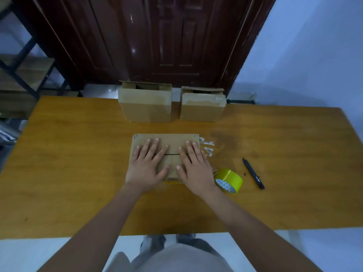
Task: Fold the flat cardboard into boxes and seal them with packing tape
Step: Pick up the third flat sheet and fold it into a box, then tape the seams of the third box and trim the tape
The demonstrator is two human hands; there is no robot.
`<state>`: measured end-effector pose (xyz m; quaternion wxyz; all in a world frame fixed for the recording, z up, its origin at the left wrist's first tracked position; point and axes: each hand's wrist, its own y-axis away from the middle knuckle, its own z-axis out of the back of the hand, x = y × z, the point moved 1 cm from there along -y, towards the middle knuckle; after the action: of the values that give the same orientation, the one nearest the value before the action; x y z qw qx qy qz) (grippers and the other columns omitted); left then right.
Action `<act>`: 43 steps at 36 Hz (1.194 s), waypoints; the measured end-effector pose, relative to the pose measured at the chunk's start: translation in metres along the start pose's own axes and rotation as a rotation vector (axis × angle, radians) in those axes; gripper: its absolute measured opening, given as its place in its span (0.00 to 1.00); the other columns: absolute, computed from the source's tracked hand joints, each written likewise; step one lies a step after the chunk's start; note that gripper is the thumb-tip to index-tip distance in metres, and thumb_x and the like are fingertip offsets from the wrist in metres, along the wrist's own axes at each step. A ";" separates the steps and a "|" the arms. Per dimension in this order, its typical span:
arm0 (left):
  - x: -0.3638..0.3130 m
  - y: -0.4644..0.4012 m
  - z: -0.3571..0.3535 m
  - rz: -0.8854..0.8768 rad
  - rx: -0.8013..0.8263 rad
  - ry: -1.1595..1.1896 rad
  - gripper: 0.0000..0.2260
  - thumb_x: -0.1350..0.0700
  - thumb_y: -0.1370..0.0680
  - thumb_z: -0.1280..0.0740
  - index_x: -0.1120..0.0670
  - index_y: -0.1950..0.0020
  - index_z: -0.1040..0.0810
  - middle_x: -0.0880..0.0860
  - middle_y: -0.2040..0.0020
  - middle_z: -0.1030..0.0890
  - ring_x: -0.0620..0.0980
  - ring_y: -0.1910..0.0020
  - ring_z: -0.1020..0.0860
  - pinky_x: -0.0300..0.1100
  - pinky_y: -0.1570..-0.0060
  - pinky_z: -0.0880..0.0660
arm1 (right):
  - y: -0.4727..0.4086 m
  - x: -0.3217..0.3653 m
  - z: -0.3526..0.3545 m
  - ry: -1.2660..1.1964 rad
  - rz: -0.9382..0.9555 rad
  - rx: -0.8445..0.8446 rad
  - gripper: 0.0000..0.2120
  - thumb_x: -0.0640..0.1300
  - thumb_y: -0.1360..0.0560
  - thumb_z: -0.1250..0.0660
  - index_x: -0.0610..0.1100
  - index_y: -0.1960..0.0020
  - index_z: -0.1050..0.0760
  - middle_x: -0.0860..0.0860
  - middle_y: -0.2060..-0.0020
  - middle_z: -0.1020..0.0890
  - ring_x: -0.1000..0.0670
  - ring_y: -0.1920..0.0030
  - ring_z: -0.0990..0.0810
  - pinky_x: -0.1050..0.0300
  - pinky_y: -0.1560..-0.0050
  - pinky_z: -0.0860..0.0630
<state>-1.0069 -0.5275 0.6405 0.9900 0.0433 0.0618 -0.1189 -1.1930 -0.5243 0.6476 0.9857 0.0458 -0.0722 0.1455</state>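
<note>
A brown cardboard box [170, 141] sits in the middle of the wooden table [78, 173], its two top flaps closed with a seam running left to right. My left hand [148, 165] lies flat on the left half of the flaps, fingers spread. My right hand [193, 166] presses flat on the right half. A strip of clear tape [206, 147] hangs loose off the box's right edge. A yellow roll of packing tape [228, 180] stands just right of my right wrist.
Two open cardboard boxes stand at the far table edge: a wider one [145, 103] and a smaller one [202, 106]. A black pen-like cutter [253, 172] lies right of the tape roll. A dark wooden door [167, 36] is behind, a metal shelf [23, 71] at left.
</note>
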 end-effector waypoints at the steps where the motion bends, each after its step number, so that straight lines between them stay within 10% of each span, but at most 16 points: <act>1: 0.000 0.000 0.000 0.001 0.006 -0.003 0.29 0.35 0.23 0.55 0.43 0.23 0.46 0.50 0.22 0.46 0.52 0.23 0.52 0.51 0.27 0.56 | 0.000 -0.001 0.001 -0.009 0.015 0.018 0.30 0.60 0.23 0.55 0.48 0.25 0.42 0.47 0.24 0.44 0.46 0.24 0.48 0.47 0.28 0.45; 4: -0.001 0.000 0.002 0.008 0.005 0.008 0.29 0.35 0.23 0.55 0.43 0.24 0.44 0.50 0.23 0.45 0.52 0.23 0.50 0.51 0.27 0.55 | 0.001 -0.008 0.010 -0.081 0.052 0.064 0.33 0.62 0.26 0.58 0.51 0.23 0.51 0.50 0.23 0.52 0.49 0.23 0.55 0.48 0.26 0.52; 9: 0.000 0.000 0.002 0.015 0.024 0.021 0.29 0.35 0.23 0.56 0.43 0.23 0.46 0.50 0.22 0.46 0.51 0.23 0.52 0.51 0.27 0.56 | 0.004 -0.047 0.025 -0.124 -0.076 -0.133 0.25 0.56 0.22 0.47 0.44 0.30 0.33 0.44 0.34 0.28 0.43 0.36 0.27 0.47 0.42 0.26; 12: -0.001 0.001 0.003 0.010 0.022 0.019 0.29 0.35 0.23 0.59 0.42 0.23 0.50 0.49 0.22 0.51 0.50 0.23 0.56 0.50 0.27 0.59 | -0.005 -0.088 0.022 -0.149 -0.395 0.093 0.21 0.52 0.20 0.46 0.41 0.33 0.32 0.43 0.39 0.28 0.42 0.39 0.28 0.48 0.46 0.26; 17: -0.001 0.000 0.003 0.009 0.026 0.019 0.30 0.34 0.24 0.60 0.42 0.23 0.51 0.48 0.22 0.53 0.50 0.23 0.58 0.49 0.27 0.61 | -0.021 -0.115 0.020 -0.203 -0.501 0.488 0.17 0.45 0.20 0.46 0.46 0.67 0.34 0.45 0.60 0.27 0.42 0.52 0.25 0.53 0.56 0.31; 24: -0.001 0.000 0.007 0.018 0.066 0.008 0.29 0.33 0.27 0.65 0.40 0.26 0.62 0.46 0.22 0.59 0.47 0.25 0.65 0.47 0.28 0.66 | -0.038 -0.115 -0.012 -0.119 -0.569 0.801 0.23 0.52 0.21 0.41 0.41 0.31 0.32 0.45 0.34 0.27 0.43 0.37 0.27 0.51 0.39 0.28; 43: -0.002 -0.001 0.008 0.027 0.056 0.041 0.30 0.34 0.25 0.62 0.40 0.24 0.53 0.46 0.22 0.56 0.46 0.24 0.63 0.46 0.27 0.65 | -0.034 -0.112 -0.007 -0.035 -0.472 0.962 0.22 0.48 0.20 0.42 0.39 0.29 0.35 0.44 0.31 0.32 0.44 0.33 0.31 0.53 0.36 0.32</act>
<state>-1.0077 -0.5287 0.6488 0.9885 0.0742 0.0779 -0.1063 -1.2882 -0.5875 0.6205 0.8578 0.5099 -0.0015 -0.0645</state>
